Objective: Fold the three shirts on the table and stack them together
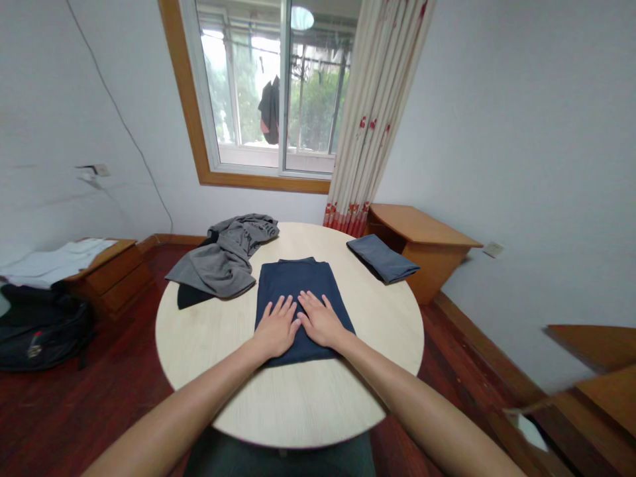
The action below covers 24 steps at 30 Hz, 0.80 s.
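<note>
A navy shirt (293,275), folded into a neat rectangle with its collar at the far end, lies on the round pale table (298,411). My left hand (278,326) rests flat on the shirt's left half, fingers stretched out. Beside it, my right hand (320,319) is also flat on the cloth, fingers spread. The two thumbs nearly meet over the middle of the shirt. Neither hand grips anything.
Crumpled grey clothing (223,258) with a black piece under it lies at the table's far left. A folded dark grey garment (382,257) lies at the far right. A wooden cabinet (422,225) stands behind it; a black bag (42,328) sits on the floor at left.
</note>
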Tool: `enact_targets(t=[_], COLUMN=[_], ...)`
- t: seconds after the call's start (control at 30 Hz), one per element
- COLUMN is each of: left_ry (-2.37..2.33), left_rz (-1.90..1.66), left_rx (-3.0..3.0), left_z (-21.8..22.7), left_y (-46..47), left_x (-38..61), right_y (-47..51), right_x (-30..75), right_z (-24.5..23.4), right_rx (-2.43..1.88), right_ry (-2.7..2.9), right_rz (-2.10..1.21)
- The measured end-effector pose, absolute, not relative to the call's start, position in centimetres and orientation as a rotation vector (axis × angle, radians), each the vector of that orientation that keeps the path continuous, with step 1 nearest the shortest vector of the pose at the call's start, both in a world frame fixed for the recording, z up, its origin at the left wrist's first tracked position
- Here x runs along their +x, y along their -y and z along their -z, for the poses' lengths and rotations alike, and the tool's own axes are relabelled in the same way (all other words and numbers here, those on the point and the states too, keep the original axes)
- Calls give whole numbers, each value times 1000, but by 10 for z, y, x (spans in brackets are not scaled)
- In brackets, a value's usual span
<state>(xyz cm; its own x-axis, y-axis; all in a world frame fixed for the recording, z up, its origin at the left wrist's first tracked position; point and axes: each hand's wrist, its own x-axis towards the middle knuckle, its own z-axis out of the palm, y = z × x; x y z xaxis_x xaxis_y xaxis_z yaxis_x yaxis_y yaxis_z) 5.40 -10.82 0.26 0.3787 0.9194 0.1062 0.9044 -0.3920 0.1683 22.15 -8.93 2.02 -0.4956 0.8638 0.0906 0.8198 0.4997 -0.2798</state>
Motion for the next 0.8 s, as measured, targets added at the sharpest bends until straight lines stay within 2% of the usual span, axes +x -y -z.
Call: enact_targets(t=[0.17, 0.43, 0.57, 0.8], left_ry=[-1737, -1751, -1702, -1280], left_rz=[-322, -312, -361, -440], left_rx=[2593, 2466, 2406, 2425], left_z=[8, 1, 3, -8], left_y=[148, 151, 143, 140], left_x=[46, 2, -28, -55], right_y=[116, 101, 92, 87], right_x=[243, 318, 349, 359], right_z=[-8, 2, 11, 13], right_rx=[-1447, -1633, -1495, -1044], right_ry=[2489, 2361, 2359, 2358], right_rz=[-217, -237, -327, -429])
